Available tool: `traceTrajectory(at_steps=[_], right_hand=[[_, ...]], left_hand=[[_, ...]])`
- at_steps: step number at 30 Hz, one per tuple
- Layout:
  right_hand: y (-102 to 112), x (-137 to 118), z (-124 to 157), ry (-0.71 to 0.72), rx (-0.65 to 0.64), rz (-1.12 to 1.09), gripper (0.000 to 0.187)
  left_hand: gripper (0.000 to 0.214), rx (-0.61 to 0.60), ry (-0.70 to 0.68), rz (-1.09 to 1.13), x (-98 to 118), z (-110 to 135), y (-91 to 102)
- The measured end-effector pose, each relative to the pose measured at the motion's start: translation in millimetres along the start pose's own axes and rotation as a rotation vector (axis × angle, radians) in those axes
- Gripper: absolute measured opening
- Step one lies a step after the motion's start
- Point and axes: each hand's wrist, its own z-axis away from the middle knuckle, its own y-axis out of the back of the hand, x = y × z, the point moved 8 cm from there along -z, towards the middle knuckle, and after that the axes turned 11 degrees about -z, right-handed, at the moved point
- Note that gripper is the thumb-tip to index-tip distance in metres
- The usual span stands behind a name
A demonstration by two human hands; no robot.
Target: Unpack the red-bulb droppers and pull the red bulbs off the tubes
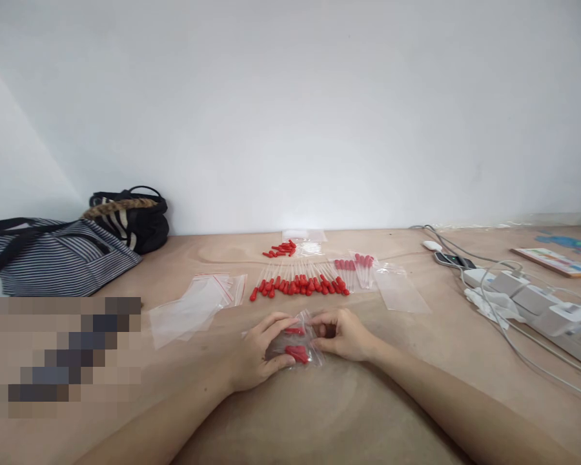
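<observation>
A small clear zip-lock bag (306, 357) with red-bulbed droppers inside lies between my hands, near the middle of the table. Over its left part curl the fingers of my left hand (259, 354), thumb near the lower red bulbs and fingertips at the upper one. My right hand (346, 334) pinches the bag's right edge between thumb and fingers. Just beyond is a row of glass droppers (300, 284), red rubber bulbs toward me. Filled bags (364, 271) of droppers lie at the row's right end, and loose red bulbs (281, 248) lie behind it.
Flat clear bags (188, 313) lie to the left, another bag (401, 289) to the right. Striped bag (68, 258) and black bag (142, 223) stand at the left. A power strip with chargers (537, 303), cables and a card (554, 261) occupy the right side.
</observation>
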Motion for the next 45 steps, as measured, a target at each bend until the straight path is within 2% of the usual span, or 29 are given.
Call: traceTrajectory(at_steps=[4, 10, 15, 20, 25, 28, 31, 36, 39, 41, 45], right_hand=[[-1, -9, -2, 0.051, -0.033, 0.065, 0.034], [-7, -22, -1, 0.135, -0.151, 0.064, 0.036], [-6, -21, 0, 0.118, -0.076, 0.158, 0.027], [-3, -21, 1, 0.108, -0.048, 0.248, 0.016], [-7, -26, 3, 0.155, -0.061, 0.342, 0.025], [-8, -24, 0, 0.104, -0.026, 0.323, 0.031], [-7, -23, -2, 0.063, 0.043, 0.262, 0.023], [-6, -23, -2, 0.115, 0.083, 0.09, 0.015], [-1, -21, 0, 0.129, 0.119, 0.064, 0.005], [-1, -21, 0, 0.149, 0.103, 0.094, 0.008], [-8, -25, 0, 0.206, 0.04, 0.175, 0.028]], left_hand=[[0.044, 0.027, -0.008, 0.011, -2, -1, -0.9], [0.035, 0.069, -0.025, 0.014, -3, -1, -3.9], [0.038, 0.032, -0.029, -0.007, 0, -1, -2.8], [0.053, -0.093, 0.062, -0.084, -6, 2, -4.4], [0.056, -0.129, 0.086, -0.09, -8, 4, -6.4], [0.056, -0.127, 0.078, -0.082, -7, 3, -7.4], [0.056, -0.133, 0.097, -0.081, -8, 3, -7.7], [0.054, -0.144, 0.098, -0.068, -9, 4, -7.3], [0.051, -0.127, 0.086, -0.061, -8, 5, -6.2], [0.049, -0.108, 0.088, -0.065, -9, 5, -5.4], [0.047, -0.097, 0.077, -0.062, -9, 5, -6.7]])
